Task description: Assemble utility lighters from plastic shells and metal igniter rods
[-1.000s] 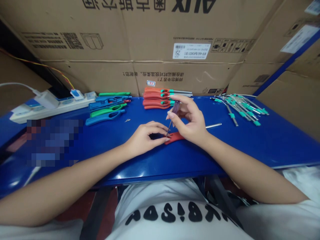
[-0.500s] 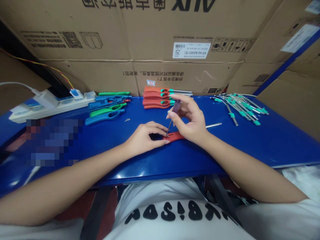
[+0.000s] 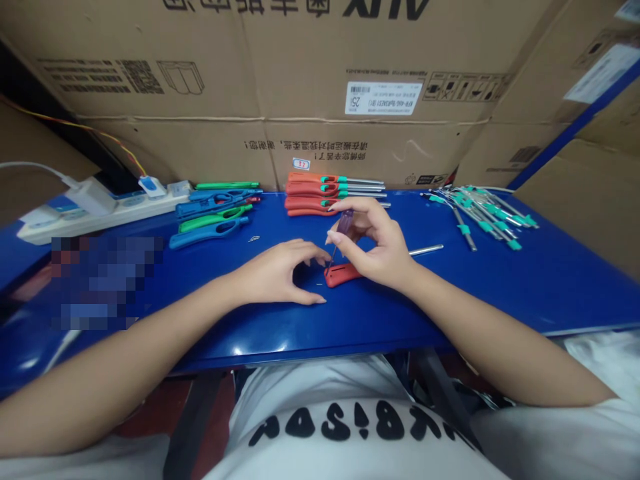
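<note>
While right hand (image 3: 379,243) pinches screwdriver (image 3: 345,222): prolly screw work
Left hand (image 3: 273,270): spread, empty
Red handle (image 3: 341,275): wants steadying next imo

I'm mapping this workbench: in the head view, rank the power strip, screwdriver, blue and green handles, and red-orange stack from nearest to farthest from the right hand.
1. Screwdriver: held in the right hand.
2. Red-orange stack: just beyond and left of it.
3. Blue and green handles: farther left.
4. Power strip: far left.

The right hand (image 3: 381,241) partly hides the red handle (image 3: 343,274).
</note>
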A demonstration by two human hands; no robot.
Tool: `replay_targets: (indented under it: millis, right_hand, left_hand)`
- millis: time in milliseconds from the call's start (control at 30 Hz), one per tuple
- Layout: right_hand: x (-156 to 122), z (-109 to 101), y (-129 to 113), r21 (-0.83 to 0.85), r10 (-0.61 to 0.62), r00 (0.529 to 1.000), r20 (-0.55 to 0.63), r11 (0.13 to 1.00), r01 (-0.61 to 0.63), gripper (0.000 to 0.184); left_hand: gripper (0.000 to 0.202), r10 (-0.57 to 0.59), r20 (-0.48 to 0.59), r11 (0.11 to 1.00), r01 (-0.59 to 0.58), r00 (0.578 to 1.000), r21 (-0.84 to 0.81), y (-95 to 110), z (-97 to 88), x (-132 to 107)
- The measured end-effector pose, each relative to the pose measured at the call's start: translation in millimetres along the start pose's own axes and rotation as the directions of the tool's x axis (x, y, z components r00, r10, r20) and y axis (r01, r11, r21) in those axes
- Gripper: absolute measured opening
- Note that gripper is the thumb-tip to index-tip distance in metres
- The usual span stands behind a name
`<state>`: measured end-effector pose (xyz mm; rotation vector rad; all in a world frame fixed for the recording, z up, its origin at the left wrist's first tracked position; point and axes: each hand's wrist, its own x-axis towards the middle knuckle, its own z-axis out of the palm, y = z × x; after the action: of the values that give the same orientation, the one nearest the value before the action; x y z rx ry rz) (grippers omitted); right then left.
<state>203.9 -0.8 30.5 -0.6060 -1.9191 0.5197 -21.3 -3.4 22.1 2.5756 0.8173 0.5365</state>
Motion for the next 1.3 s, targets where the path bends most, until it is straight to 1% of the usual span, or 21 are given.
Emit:
replay_targets:
  millis: [167,300,433,500,567,667,733,833,1000,1100,1233,1300]
  right_hand:
    - [-3.9,4.8,1.4,0.020,-0.034,0.996,0.080,0.999,0.032,0.031]
    - [-6.1,7.8,3.5,0.051,-0.024,0.992,0.121,0.999,0.018,0.031]
    - [-7.7,8.9,4.9,0.083,0.003,0.985,0.172,0.996,-0.018,0.032]
    - [-7.8,8.7,4.6,0.094,0.000,0.984,0.177,0.995,-0.017,0.033]
    - [-6.9,7.8,3.7,0.105,-0.009,0.990,0.143,0.994,-0.006,0.032]
    - [-3.9,4.9,1.5,0.115,-0.007,0.999,0.047,0.993,0.002,0.033]
    - [-1.4,2.3,-0.5,0.122,-0.008,1.000,-0.021,0.992,0.010,0.033]
    - [1.9,-1.1,-4.1,0.138,-0.021,0.995,-0.098,0.990,0.035,0.030]
    - [3.7,-2.8,-7.5,0.136,-0.031,0.992,-0.125,0.989,0.048,0.026]
    - [3.6,-2.4,-7.6,0.133,-0.037,0.990,-0.139,0.990,0.056,0.026]
    - [3.5,-2.4,-7.8,0.126,-0.036,0.987,-0.155,0.990,0.056,0.025]
    - [3.6,-2.7,-8.0,0.119,-0.034,0.987,-0.154,0.991,0.052,0.026]
  left_hand:
    - [0.049,-0.003,-0.001,1.000,0.003,1.000,-0.003,-4.0,-3.2,-1.2]
    - [0.041,-0.017,0.005,1.000,0.017,1.000,-0.004,-2.2,-3.0,-0.2]
    - [0.040,-0.034,0.027,0.999,0.033,0.999,0.015,-0.4,-2.7,0.4]
    - [0.041,-0.028,0.016,1.000,0.028,0.999,0.012,0.1,-2.0,0.3]
    - [0.041,-0.013,-0.021,1.000,0.013,1.000,-0.018,0.7,-1.0,0.4]
    - [0.039,-0.010,-0.068,0.990,0.000,0.998,-0.144,2.7,0.2,1.6]
    - [0.032,-0.037,-0.078,0.972,0.017,0.996,-0.235,4.1,1.1,3.2]
    - [0.022,-0.087,-0.119,0.950,0.046,0.989,-0.310,5.3,2.9,5.5]
    - [0.020,-0.144,-0.209,0.920,0.054,0.967,-0.387,5.8,5.6,7.1]
    - [0.021,-0.161,-0.237,0.908,0.050,0.958,-0.416,5.7,6.4,6.7]
    - [0.020,-0.155,-0.223,0.907,0.049,0.962,-0.419,5.4,7.4,6.4]
    - [0.024,-0.153,-0.213,0.908,0.052,0.965,-0.415,5.3,7.8,6.6]
